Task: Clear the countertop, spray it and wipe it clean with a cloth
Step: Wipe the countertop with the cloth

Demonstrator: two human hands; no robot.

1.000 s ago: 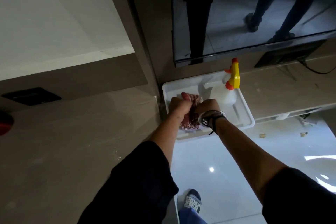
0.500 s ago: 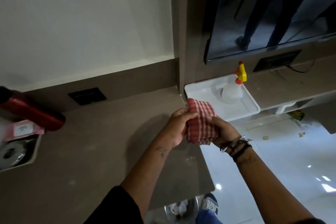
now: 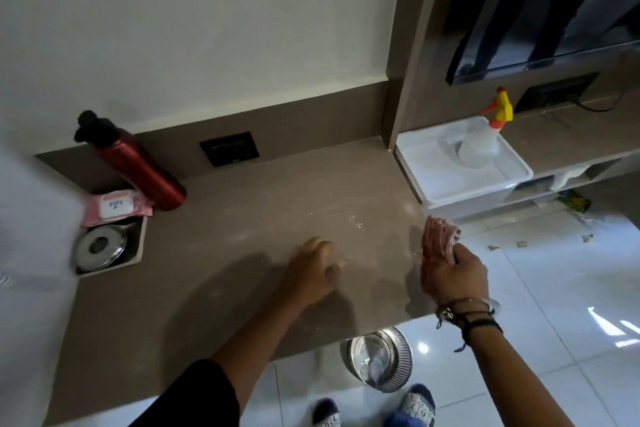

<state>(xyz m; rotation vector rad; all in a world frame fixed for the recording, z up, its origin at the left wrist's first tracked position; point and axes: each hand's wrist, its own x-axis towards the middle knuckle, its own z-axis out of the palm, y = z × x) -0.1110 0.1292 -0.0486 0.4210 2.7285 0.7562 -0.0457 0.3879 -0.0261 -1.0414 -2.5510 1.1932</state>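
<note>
Over the brown countertop (image 3: 225, 218), two bare hands are out in front. The right hand (image 3: 457, 274) is closed tight on a bunched red and white cloth (image 3: 438, 236), held up just above the right end of the top. The left hand (image 3: 313, 269) holds nothing; its fingers are spread a little and it sits low over the middle, though it is blurry, so I cannot tell if it touches. The spray bottle (image 3: 485, 135) with the yellow and orange top stands in a white tray (image 3: 450, 184) on the lower shelf to the right, well apart from both hands. Small pale specks and crumbs lie on the top near the hands. At the far left corner a red bottle (image 3: 138, 163) leans by the wall, a pink packet (image 3: 116, 206) lies beside it, and a round metal lid (image 3: 100, 246) sits in a square hole. A steel bowl (image 3: 379, 359) stands on the floor below the edge. I think this is the wiping step about to start. Next the cloth should go flat on the top and push the crumbs along, without knocking the things in the corner.
</note>
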